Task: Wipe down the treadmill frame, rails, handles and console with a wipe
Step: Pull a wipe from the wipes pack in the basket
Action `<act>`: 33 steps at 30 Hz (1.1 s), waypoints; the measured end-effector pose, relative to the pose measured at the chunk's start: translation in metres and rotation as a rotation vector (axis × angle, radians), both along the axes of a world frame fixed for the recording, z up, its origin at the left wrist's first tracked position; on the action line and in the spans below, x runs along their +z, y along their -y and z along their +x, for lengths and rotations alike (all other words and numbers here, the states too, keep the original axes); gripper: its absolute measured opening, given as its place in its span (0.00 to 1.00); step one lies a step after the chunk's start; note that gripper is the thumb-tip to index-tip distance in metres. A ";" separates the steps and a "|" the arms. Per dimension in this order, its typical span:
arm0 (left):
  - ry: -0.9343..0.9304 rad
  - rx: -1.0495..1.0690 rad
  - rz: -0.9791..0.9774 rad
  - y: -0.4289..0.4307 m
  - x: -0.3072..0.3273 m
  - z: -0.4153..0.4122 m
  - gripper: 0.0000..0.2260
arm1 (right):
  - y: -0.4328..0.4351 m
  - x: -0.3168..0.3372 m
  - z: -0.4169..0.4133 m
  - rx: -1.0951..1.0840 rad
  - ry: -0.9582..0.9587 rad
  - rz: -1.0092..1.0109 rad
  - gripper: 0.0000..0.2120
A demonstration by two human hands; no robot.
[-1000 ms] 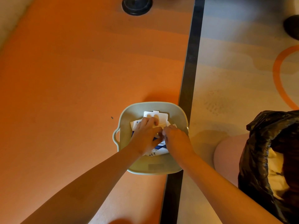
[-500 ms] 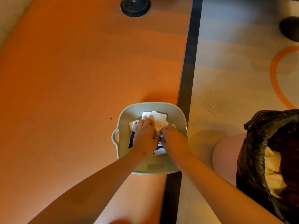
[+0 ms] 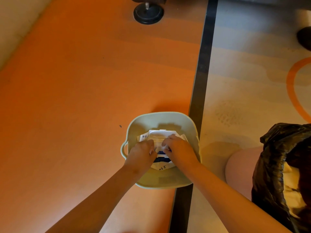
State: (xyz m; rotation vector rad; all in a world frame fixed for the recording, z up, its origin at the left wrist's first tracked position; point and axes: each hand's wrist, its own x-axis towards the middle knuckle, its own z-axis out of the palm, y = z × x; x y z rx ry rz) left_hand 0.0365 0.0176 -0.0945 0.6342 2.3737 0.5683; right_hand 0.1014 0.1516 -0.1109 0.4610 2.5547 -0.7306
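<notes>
Was at step zero here: fetching a wipe, no actual treadmill cleaning yet. Had both hands down in a pale green basin (image 3: 168, 121) sitting on the orange floor (image 3: 84, 84), working at a wipe pack (image 3: 161, 167) lying flat inside, white flip lid (image 3: 159, 134) at the far end. Had the left hand (image 3: 141, 155) curled onto the pack's left side, pinning it. Had the right hand (image 3: 178, 151) curled at the opening, fingertips pinched on something white; couldn't tell whether wipe or just the seal. Saw nothing of the treadmill except maybe a black round foot (image 3: 148, 14) up top. Also spotted a black bin bag (image 3: 282, 165) off right. Next up, probably: hold the pack down, tug one sheet free without dragging out a clump, then head for the frame.
</notes>
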 end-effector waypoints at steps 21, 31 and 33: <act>0.052 0.002 0.029 -0.001 -0.002 -0.008 0.04 | 0.006 -0.005 -0.001 -0.053 0.025 -0.102 0.21; 0.120 0.061 0.071 0.002 0.000 -0.008 0.05 | -0.005 0.013 0.003 -0.345 -0.010 -0.530 0.14; 0.104 0.038 0.051 0.001 0.001 -0.005 0.08 | -0.004 0.019 0.005 -0.412 0.003 -0.600 0.13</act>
